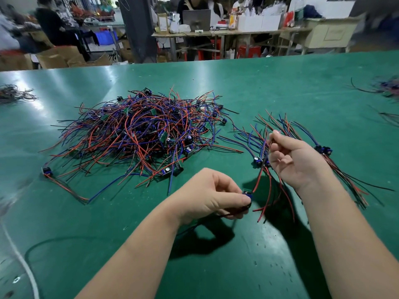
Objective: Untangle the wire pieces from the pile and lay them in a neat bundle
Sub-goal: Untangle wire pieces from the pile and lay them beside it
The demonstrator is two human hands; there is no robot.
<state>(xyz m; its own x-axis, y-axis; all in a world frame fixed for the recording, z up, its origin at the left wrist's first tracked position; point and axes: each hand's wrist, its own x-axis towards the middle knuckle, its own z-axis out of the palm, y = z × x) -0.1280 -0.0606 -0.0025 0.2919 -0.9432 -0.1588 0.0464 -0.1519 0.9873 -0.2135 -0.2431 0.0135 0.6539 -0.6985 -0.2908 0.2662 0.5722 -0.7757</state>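
- Left hand: fingers curled, thumb and forefinger pinching a small blue block at the end of one wire piece. Held just clear of the table, to judge by the shadow beneath.
- Right hand: raised, palm turned inward, fingertips closed on thin strands near their free ends. Number of strands not readable.
- Between the two hands: a red wire running up from the block toward the right hand, with loose red and black tails hanging below.
- Handling, as a judgement: very light and limp, with a little spring. Smooth insulation, likely to slide through a slack pinch.
- Take hold at the block, the one stiff part, rather than mid-wire.
- Avoid sharp tugs: joints at the block probably delicate, and free ends prone to hooking on neighbouring pieces.
- Just beside the right forearm, on its outer side: the bundle, blocks gathered together, tails trailing toward the near edge.
- Well apart to the left: the pile, a heap of crossed red, blue and black wires with blocks and small green boards scattered through it.
- For each next piece: lift by the block and draw out slowly along the wire's own length.
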